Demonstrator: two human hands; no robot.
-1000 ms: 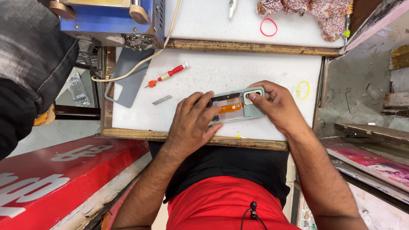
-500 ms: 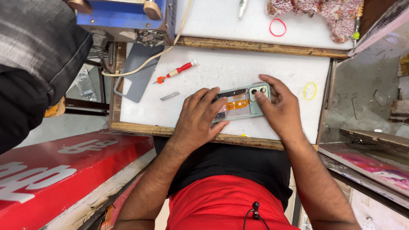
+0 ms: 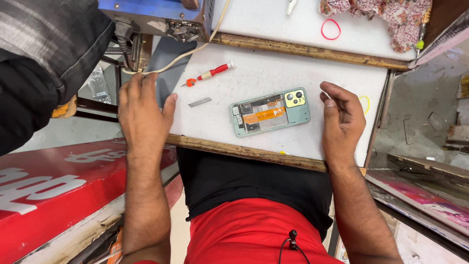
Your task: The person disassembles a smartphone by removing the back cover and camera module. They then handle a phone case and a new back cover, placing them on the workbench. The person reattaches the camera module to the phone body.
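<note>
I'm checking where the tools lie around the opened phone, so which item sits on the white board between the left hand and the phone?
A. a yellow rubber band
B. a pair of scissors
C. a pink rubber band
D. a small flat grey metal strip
D: a small flat grey metal strip lies on the white board, between the left hand and the opened phone.
</note>
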